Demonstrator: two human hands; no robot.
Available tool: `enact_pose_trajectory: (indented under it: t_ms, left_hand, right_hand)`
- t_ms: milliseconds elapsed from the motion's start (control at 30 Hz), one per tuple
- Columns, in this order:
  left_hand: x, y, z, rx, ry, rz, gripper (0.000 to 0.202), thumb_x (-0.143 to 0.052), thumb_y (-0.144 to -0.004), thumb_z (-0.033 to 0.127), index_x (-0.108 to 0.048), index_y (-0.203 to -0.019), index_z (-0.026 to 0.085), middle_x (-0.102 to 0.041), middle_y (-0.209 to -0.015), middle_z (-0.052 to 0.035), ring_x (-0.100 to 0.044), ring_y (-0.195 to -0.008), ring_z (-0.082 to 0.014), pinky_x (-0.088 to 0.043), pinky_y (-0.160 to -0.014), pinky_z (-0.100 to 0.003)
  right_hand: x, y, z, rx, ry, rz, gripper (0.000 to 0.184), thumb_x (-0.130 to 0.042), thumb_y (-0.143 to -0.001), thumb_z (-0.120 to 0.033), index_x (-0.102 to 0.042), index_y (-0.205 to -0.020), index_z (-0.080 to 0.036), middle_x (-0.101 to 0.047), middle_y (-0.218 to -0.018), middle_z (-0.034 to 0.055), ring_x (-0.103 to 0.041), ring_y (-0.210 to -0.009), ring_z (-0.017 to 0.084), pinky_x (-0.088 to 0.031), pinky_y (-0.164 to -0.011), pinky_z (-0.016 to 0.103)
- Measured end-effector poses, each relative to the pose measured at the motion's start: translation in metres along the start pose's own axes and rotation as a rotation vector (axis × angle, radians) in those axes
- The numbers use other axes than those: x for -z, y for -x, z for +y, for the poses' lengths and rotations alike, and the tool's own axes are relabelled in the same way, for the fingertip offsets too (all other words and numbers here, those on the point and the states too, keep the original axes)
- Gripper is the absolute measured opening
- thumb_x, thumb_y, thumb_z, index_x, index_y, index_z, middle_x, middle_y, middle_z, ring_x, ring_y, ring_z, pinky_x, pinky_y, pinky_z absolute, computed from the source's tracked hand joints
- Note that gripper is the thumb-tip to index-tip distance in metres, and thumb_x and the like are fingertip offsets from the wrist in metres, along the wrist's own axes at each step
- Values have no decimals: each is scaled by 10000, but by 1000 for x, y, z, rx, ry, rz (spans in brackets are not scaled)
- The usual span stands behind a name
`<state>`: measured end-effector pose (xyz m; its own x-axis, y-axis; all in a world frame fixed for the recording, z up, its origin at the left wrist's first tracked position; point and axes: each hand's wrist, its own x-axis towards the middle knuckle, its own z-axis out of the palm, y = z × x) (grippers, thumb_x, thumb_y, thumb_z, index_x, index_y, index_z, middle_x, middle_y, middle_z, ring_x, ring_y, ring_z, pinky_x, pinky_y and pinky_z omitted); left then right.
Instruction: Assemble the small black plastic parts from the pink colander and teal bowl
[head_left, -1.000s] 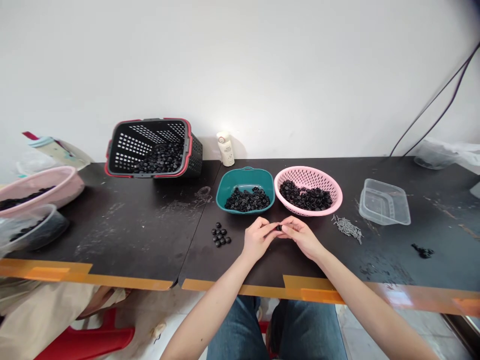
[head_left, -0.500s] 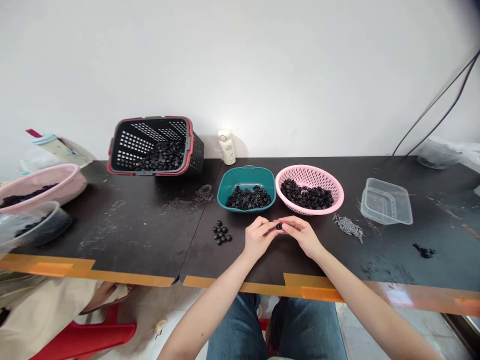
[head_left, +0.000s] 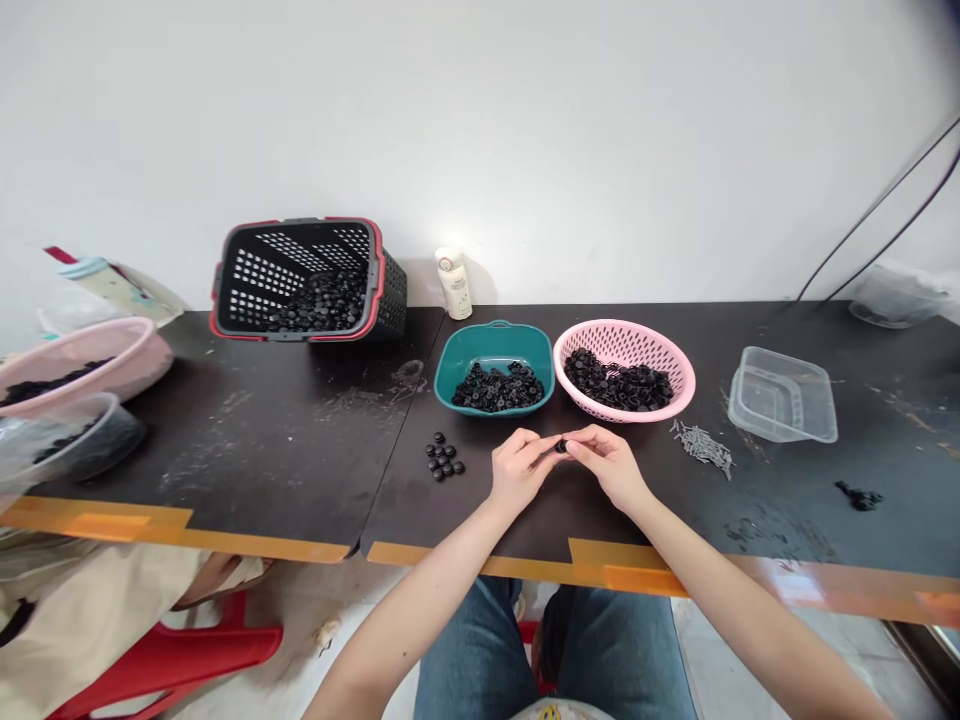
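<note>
My left hand (head_left: 517, 466) and my right hand (head_left: 606, 464) meet fingertip to fingertip above the dark table. Between them they pinch a small round black plastic part (head_left: 561, 446), mostly covered by the fingers. Just behind my hands are a teal tray (head_left: 457, 352) holding black ring-like pieces and a pink basket (head_left: 679, 365) with black round pieces. Left of my left hand lies a small group of round black parts (head_left: 442, 458). A pile of thin grey pins (head_left: 703, 446) lies to the right of my right hand.
A grey basket with red trim (head_left: 391, 300) and black parts stands back left, beside a white bottle (head_left: 454, 285). At right are a clear plastic container (head_left: 784, 400) and a few black pieces (head_left: 859, 496). A pink tub (head_left: 150, 365) is far left, near a seated person's leg (head_left: 112, 620).
The camera view has shifted slightly. Both hands stay together on the small black part, with only a slight shift of the fingers.
</note>
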<state>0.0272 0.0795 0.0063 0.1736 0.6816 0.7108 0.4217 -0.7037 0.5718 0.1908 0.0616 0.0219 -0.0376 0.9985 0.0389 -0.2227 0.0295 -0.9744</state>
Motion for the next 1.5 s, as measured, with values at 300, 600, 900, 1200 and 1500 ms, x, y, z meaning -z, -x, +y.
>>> enact_pose_trajectory:
  t_ms: [300,600,900,1200,1500]
  left_hand:
    - [-3,1,2,40,52,30,240,-680,-790,291,-702,-1021,233,-569,-754,5,-508,-567,-63,-458,-527,-194]
    - [-4,1,3,56,55,29,228,-679,-788,321,-705,-994,227,-560,-763,8,-501,-534,-48,-465,-517,-193]
    - [-5,3,3,17,7,19,218,-682,-787,314,-704,-980,217,-560,-751,8,-492,-529,-48,-457,-519,-192]
    - [-5,2,3,-22,-27,37,206,-688,-784,294,-701,-968,202,-555,-754,11,-482,-517,-38,-447,-510,-179]
    - [-5,2,3,-27,-17,63,218,-696,-775,287,-700,-974,199,-552,-757,13,-497,-531,-44,-458,-516,-182]
  right_hand:
    - [-5,3,-5,79,44,60,148,-750,-702,-364,-689,-772,-248,-676,-853,37,-619,-819,204,-513,-789,377]
    - [-8,5,-7,80,36,89,152,-762,-683,-360,-670,-678,-239,-645,-837,31,-592,-789,191,-488,-741,354]
    - [-6,3,-9,-97,-121,58,220,-774,-667,-346,-624,-590,-204,-616,-854,18,-563,-819,171,-446,-822,328]
    - [-5,5,-10,-97,-99,35,234,-734,-719,-360,-623,-593,-197,-603,-866,33,-554,-851,185,-436,-837,325]
    - [-9,7,-10,54,20,54,167,-704,-745,-387,-647,-780,-234,-625,-842,23,-574,-805,175,-493,-768,324]
